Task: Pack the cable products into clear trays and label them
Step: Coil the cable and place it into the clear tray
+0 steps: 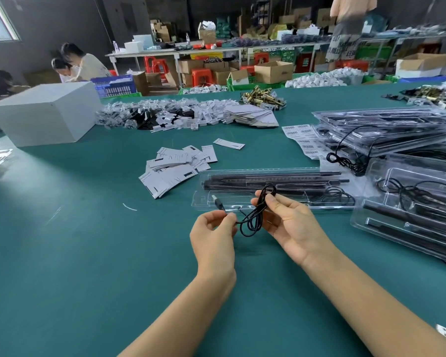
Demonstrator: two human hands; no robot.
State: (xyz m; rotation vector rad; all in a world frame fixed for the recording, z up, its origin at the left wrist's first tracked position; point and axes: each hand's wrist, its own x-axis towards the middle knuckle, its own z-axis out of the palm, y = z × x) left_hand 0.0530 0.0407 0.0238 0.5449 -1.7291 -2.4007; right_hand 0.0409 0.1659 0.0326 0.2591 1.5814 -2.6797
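On the green tabletop (62,253), working from your left, a white box (45,113) sits well away, then a loose heap of white paper cards (177,167), and just right of them the clear tray (242,199) you are filling, already carrying long black rods in its upper channels. Your left hand (213,235) pinches the black cable (254,215) just behind its USB plug (217,202), thumb and forefinger closed on it and the other fingers (214,220) loosely curled. The cable looks light, thin and limp, so it should not hold a coil by itself and will likely spring open if released; take it at the stiff plug end and at the gathered loops, as you are now. Your right hand (291,225) holds those loops, the thumb pressing the bundle against the forefinger near the top while the palm faces up and the remaining fingers lie half open beneath. The bundle hangs between both hands, just in front of the tray's near edge and above the tabletop. Further right lie barcode label sheets (300,136) and stacked filled trays (407,181). The thin tray will probably flex and slide, so press the coil into its pocket gently.
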